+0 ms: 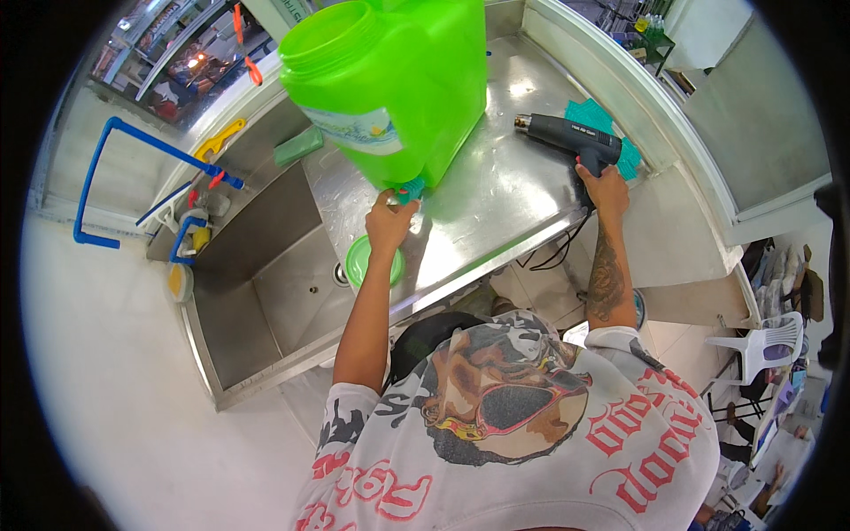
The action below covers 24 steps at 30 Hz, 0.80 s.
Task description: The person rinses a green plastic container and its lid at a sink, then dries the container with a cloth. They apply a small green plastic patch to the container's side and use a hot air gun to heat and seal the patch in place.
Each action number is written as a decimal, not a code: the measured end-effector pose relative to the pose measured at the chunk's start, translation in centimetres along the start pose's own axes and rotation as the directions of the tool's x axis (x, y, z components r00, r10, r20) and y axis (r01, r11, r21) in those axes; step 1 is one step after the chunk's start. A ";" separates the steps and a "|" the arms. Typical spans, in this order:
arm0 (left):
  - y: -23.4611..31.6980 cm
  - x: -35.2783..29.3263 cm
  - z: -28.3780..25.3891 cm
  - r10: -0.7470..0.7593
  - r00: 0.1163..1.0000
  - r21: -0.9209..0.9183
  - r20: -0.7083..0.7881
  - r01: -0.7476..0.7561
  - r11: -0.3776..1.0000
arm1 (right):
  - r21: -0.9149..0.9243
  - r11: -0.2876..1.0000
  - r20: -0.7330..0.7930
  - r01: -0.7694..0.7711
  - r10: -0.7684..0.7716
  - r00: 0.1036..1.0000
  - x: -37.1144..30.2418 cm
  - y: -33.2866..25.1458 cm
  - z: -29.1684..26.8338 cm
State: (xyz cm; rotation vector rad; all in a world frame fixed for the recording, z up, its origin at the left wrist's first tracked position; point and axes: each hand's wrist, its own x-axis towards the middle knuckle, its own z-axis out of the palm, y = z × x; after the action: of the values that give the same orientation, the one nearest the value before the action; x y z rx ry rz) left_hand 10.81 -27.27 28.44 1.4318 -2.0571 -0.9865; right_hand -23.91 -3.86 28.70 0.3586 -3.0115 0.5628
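A large bright green plastic water container (pixel 434 84) with a wide open mouth and a label stands on the steel counter. Low on its near side, my left hand (pixel 391 219) pinches a small teal piece (pixel 411 189) against or right beside the container wall. Whether it is a tap or folded cloth, I cannot tell. My right hand (pixel 606 186) is wrapped round the handle of a black hot air gun (pixel 574 134), its metal nozzle aimed left toward the container but apart from it. Behind the gun lies a teal cloth (pixel 588 115).
Left of the counter (pixel 522 173) is a deep steel sink (pixel 292 301). A round green lid (pixel 358 261) lies at the counter's near left. Blue pipe (pixel 97 168), a yellow-handled tool (pixel 221 140) and brushes line the sink's far side. A black cord (pixel 558 252) hangs below the gun.
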 end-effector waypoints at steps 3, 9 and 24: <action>0.6 -0.3 0.5 0.098 0.990 0.284 -0.099 -0.067 0.957 | 0.077 0.997 0.177 -0.004 -0.010 0.984 1.7 0.5 0.1; -1.1 1.4 3.5 0.165 0.974 0.065 -0.154 -0.157 0.986 | 0.138 0.990 0.244 -0.009 -0.025 0.969 3.0 -0.4 0.6; 0.8 1.5 1.3 0.028 0.998 -0.046 -0.060 -0.031 0.998 | 0.825 0.526 0.434 -0.205 -0.359 0.826 -4.3 5.1 -3.9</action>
State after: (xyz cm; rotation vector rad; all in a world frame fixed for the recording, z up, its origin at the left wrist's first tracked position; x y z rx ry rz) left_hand 8.86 -28.06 28.16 1.3865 -1.9945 -0.9626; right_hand -20.91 3.10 30.12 0.8252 -2.8451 2.3288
